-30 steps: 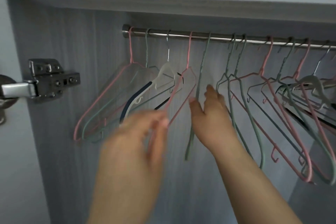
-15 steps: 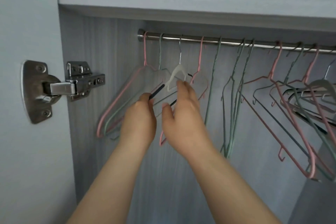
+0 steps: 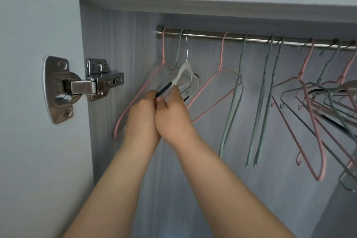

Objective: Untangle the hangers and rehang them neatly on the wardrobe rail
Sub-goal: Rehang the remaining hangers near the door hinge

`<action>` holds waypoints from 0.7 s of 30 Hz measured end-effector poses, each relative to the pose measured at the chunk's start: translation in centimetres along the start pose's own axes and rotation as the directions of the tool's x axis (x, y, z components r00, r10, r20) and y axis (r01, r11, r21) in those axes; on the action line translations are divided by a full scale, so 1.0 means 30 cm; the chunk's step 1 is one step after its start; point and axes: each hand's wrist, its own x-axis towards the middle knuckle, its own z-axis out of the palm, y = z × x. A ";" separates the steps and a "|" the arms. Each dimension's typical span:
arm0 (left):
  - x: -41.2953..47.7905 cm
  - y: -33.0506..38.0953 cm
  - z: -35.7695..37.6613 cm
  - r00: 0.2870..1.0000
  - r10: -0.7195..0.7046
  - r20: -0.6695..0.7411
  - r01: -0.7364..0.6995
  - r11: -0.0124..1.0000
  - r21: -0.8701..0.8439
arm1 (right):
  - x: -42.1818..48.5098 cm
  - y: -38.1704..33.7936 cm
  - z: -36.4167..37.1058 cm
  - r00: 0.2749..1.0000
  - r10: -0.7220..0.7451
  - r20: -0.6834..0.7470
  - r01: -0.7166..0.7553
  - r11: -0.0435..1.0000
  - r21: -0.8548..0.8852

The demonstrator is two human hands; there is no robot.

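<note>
By the rail end, left hand and right hand pinch the white hanger.

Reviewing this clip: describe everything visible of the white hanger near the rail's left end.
The white hanger looks plastic, with a thin silver wire hook over the rail and black strips on its arms. It hangs tilted, beside a green hanger. The left hand and right hand both grip its near arm.
</note>
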 end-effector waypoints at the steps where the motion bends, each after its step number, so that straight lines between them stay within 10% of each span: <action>1: -0.002 0.006 0.001 1.000 -0.005 0.001 0.005 1.000 0.002 | 0.000 0.000 -0.005 1.000 0.008 0.004 -0.008 1.000 0.013; 21: -0.117 0.005 -0.079 0.946 0.203 -0.253 -0.187 0.979 0.084 | -0.077 -0.023 -0.067 0.996 -0.079 -0.030 0.082 0.992 0.095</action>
